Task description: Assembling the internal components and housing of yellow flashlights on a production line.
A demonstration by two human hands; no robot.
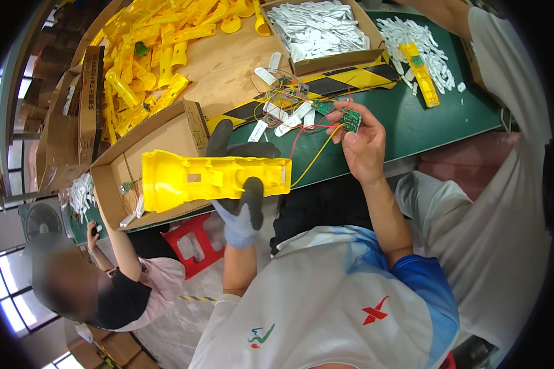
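Note:
My left hand (243,209), in a grey-and-black work glove, grips a yellow plastic flashlight housing half (194,179), its hollow inside facing up and its wide end to the left. Bare, my right hand (366,144) pinches a small green circuit board (351,120) between thumb and fingers. A yellow wire (320,161) and a red wire run from the board to the housing's narrow right end. Just beyond my hands lie a tangle of wired circuit boards (286,92) and several white plastic strips (294,120).
Yellow housing parts (144,61) are heaped at the far left. A cardboard box (375,46) of white strips stands at the back, beside a loose pile (415,40) and another yellow housing (420,77). An open carton (114,161) is at left. Co-workers sit on both sides.

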